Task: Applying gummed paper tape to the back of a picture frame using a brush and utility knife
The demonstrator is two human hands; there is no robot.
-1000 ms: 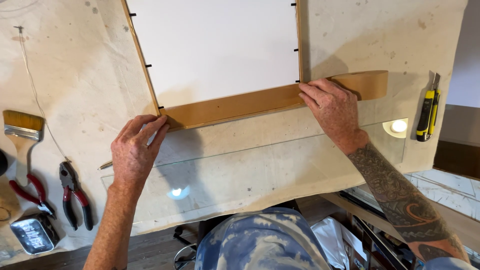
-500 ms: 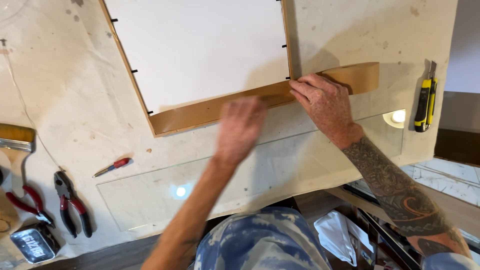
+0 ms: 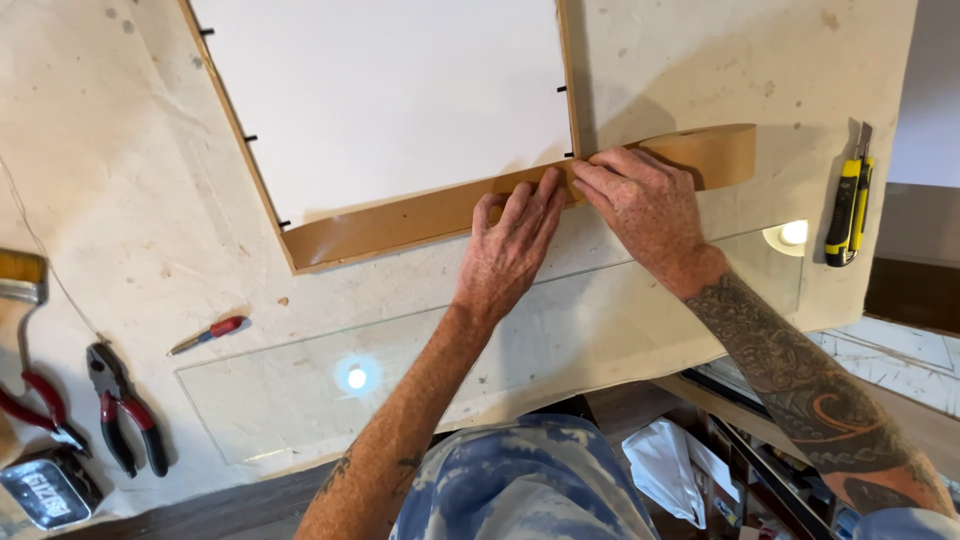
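Brown tape strip (image 3: 420, 215) running left-right along frame's lower edge, left hand (image 3: 510, 245) and right hand (image 3: 640, 205) both pressing flat, grasping nothing, touching mid-strip.

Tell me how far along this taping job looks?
The brown tape already lies flat along the left part of the frame's lower edge. Both hands, left hand and right hand, press it down near the right corner. The tape's right end stands loose past the corner, and the side edges show bare wood.
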